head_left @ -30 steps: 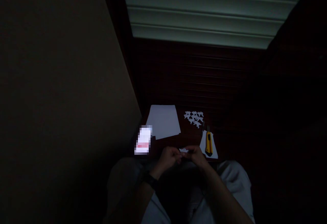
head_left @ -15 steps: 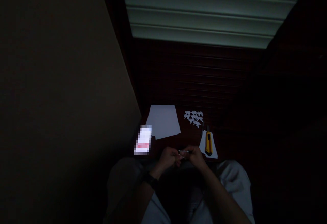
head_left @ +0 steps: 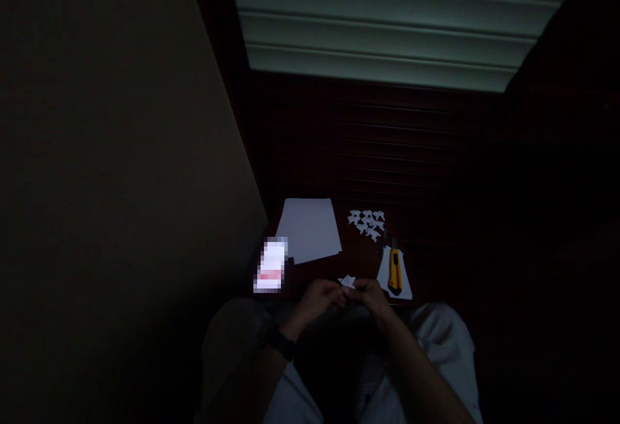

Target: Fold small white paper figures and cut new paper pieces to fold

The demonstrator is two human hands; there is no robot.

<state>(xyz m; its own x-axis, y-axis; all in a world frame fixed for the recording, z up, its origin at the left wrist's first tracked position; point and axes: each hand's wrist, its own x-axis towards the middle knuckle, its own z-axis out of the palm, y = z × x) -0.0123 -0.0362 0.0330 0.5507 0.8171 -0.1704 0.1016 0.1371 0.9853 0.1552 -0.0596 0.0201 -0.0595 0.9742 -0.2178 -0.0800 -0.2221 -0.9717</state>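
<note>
A small folded piece of white paper (head_left: 347,281) is pinched between my two hands at the near edge of the dark table. My left hand (head_left: 320,297) closes on its left side, with a dark watch on that wrist. From the other side my right hand (head_left: 369,295) grips it, fingers bent. The paper's pointed upper part shows above the fingertips; its lower part is hidden by them. Beyond the hands lies a group of several small folded white paper shapes (head_left: 368,222). A yellow utility knife (head_left: 395,272) rests on white paper pieces (head_left: 383,275) right of my right hand.
White paper sheets (head_left: 310,230) lie stacked at the table's back left. A lit phone (head_left: 271,266), its screen blurred out, lies at the left edge. A wall (head_left: 145,121) rises close on the left, and pale slats (head_left: 378,30) stand behind the table. The room is dim.
The folded paper has come up between my fingers, so more of its white pointed shape shows. My hands have shifted slightly; the things on the table stay in place.
</note>
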